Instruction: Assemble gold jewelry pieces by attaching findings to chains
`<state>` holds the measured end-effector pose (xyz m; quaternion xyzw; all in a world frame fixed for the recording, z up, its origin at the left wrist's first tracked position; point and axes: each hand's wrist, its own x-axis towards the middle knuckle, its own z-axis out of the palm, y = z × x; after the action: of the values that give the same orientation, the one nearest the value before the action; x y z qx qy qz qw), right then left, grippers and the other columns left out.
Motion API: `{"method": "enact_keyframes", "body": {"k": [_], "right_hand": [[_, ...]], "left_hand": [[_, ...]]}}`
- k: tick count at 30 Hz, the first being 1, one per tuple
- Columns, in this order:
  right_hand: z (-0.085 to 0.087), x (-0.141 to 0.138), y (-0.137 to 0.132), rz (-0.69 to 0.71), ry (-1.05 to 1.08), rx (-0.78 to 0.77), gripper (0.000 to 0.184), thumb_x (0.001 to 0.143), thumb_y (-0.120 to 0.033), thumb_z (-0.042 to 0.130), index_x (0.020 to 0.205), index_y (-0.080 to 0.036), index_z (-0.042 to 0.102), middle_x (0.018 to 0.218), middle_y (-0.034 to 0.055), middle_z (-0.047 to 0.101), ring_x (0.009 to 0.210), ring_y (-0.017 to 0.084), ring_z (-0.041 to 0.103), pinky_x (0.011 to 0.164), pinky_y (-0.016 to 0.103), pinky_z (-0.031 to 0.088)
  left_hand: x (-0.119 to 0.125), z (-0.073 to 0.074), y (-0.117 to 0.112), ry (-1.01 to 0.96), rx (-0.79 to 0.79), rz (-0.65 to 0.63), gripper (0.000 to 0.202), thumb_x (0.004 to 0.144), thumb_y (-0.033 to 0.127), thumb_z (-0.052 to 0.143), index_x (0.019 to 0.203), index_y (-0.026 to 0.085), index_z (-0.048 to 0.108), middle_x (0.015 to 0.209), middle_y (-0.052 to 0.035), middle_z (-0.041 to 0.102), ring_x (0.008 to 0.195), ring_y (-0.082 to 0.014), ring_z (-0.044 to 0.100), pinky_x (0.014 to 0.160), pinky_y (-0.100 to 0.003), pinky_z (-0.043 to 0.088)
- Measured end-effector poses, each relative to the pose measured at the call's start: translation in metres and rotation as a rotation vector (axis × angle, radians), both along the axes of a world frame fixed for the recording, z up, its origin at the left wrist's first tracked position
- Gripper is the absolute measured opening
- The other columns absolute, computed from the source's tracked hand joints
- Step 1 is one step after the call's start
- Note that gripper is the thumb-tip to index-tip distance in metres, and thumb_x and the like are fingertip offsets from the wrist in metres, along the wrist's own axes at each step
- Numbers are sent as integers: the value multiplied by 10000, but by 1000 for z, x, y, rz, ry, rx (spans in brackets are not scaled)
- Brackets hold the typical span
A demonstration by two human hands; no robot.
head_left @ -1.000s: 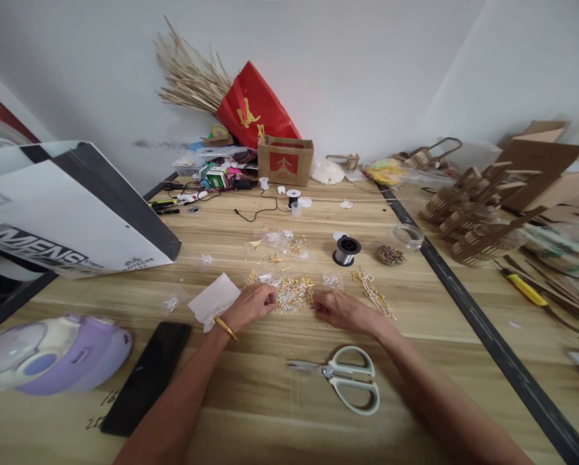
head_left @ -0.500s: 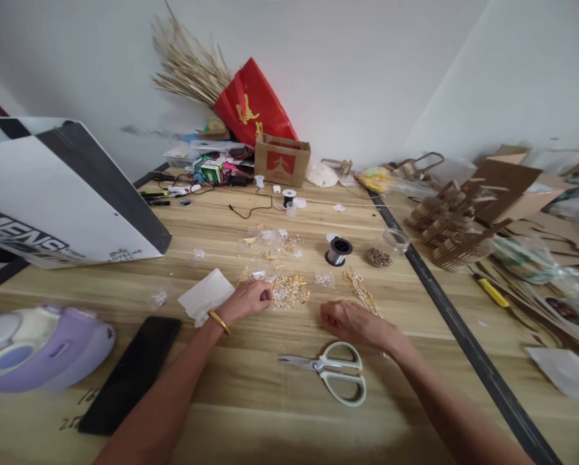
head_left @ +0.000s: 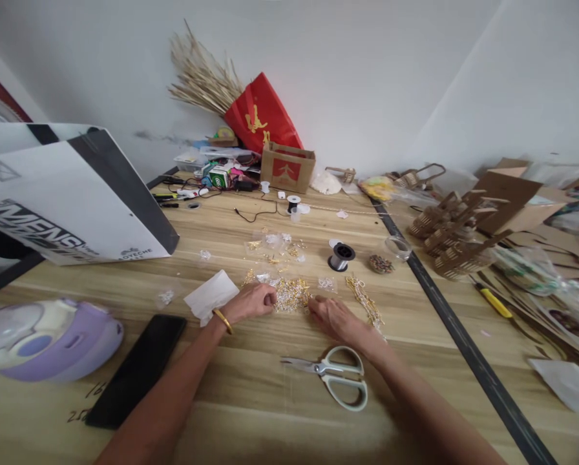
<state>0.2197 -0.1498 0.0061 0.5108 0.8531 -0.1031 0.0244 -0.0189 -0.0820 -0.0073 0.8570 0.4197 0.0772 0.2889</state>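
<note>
A loose pile of small gold and white beads [head_left: 292, 294] lies on the wooden table between my hands. My left hand [head_left: 251, 302], with a gold bangle at the wrist, is closed in a pinch at the pile's left edge; whatever it pinches is too small to make out. At the right edge, the fingers of my right hand [head_left: 332, 316] are bunched together and touch the beads. What they hold is hidden. Beaded strands [head_left: 364, 298] in gold and white lie to the right of that hand. Scissors [head_left: 326, 369] with pale green handles rest nearer to me, blades slightly apart.
Behind the pile are a wire spool [head_left: 340, 257], a bowl of mixed beads [head_left: 380, 262] and small bags of findings [head_left: 273, 240]. A white paper [head_left: 212, 296], black phone [head_left: 137, 371] and purple-white device [head_left: 61, 342] sit leftward. Woven baskets [head_left: 459, 248] stand at right.
My right hand has moved left and forward to the edge of the bead pile, uncovering more of the beaded strands. My left hand stays beside the pile. The view has shifted slightly.
</note>
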Motion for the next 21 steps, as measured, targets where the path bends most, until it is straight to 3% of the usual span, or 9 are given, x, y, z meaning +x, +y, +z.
{"method": "enact_keyframes", "body": {"k": [4, 8, 14, 18, 21], "right_hand": [[16, 10, -1, 24, 226, -31, 151, 901, -134, 401, 824, -156, 529, 799, 40, 584, 680, 133, 529, 620, 236, 368], [24, 27, -19, 26, 268, -32, 208, 908, -112, 371, 867, -152, 570, 863, 65, 592, 761, 149, 568, 691, 257, 416], [17, 32, -53, 59, 243, -40, 182, 910, -204, 443, 969, -188, 614, 1079, 93, 589, 1025, 216, 543, 860, 341, 460], [9, 18, -62, 42, 236, 50, 368, 896, -312, 491, 1239, -181, 511, 1265, 115, 525, 1203, 261, 433, 993, 438, 396], [7, 9, -61, 53, 245, 47, 444, 912, -363, 460, 1316, -180, 447, 1330, 109, 484, 1262, 262, 376, 1033, 451, 361]], "left_hand": [[-1, -2, 2, -6, -2, 2, 128, 636, 151, 577, 737, 175, 650, 656, 4, 642, 607, -125, 570, 569, -195, 408], [0, -4, 3, -7, 1, 16, 95, 649, 157, 586, 714, 174, 655, 653, 2, 643, 610, -124, 570, 579, -194, 411], [3, -2, 1, -7, -6, 39, 66, 664, 162, 592, 694, 173, 649, 637, 1, 650, 597, -124, 571, 574, -199, 401], [7, 2, -2, -35, -1, 49, 60, 684, 166, 586, 688, 167, 645, 623, -1, 648, 576, -118, 566, 567, -200, 396], [8, 1, -3, -63, 6, 51, 60, 685, 156, 582, 681, 163, 641, 612, 1, 640, 569, -113, 562, 564, -196, 394]]}}
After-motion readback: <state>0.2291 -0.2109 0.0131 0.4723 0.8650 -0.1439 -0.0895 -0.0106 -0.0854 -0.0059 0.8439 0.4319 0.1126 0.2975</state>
